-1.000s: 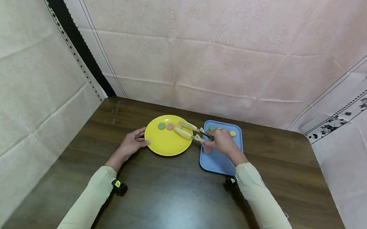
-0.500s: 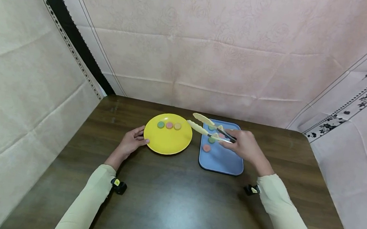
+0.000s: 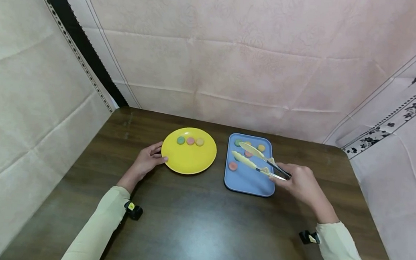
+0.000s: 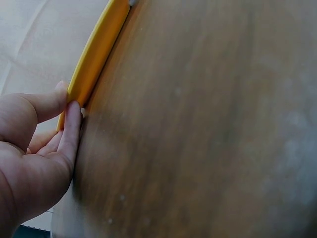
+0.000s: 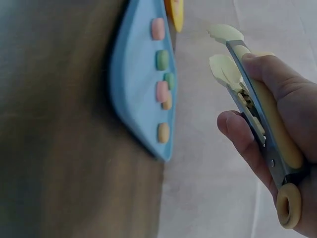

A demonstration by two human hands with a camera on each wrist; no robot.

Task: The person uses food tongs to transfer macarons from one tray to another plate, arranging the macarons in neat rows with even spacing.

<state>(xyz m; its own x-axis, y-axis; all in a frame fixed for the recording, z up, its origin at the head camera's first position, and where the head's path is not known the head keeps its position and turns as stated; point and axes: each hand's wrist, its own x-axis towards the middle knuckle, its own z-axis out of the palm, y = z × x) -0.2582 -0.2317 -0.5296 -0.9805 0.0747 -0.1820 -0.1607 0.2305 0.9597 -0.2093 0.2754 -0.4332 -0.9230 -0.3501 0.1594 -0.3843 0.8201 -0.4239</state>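
Note:
A yellow plate (image 3: pixel 188 161) holds a green (image 3: pixel 180 140), a pink (image 3: pixel 190 141) and a yellow round piece (image 3: pixel 200 142) in a row. My left hand (image 3: pixel 145 162) pinches its left rim, thumb on top; the left wrist view shows the fingers (image 4: pixel 72 124) against the plate's edge (image 4: pixel 94 54). My right hand (image 3: pixel 300 184) grips cream-tipped tongs (image 3: pixel 263 162) by the handles, tips apart with nothing between them, over a blue tray (image 3: pixel 249 185). Several pink, green and yellow pieces lie in the tray; a pink one (image 3: pixel 233 166) is near its left side.
Both dishes stand toward the back of a dark wooden table (image 3: pixel 194 217), the tray right of the plate. A pale patterned cloth (image 3: pixel 212 66) hangs behind the table, with more cloth at both sides.
My right hand has drawn the tongs from over the plate rightward to above the tray, uncovering the yellow piece on the plate. My left hand keeps its hold on the rim.

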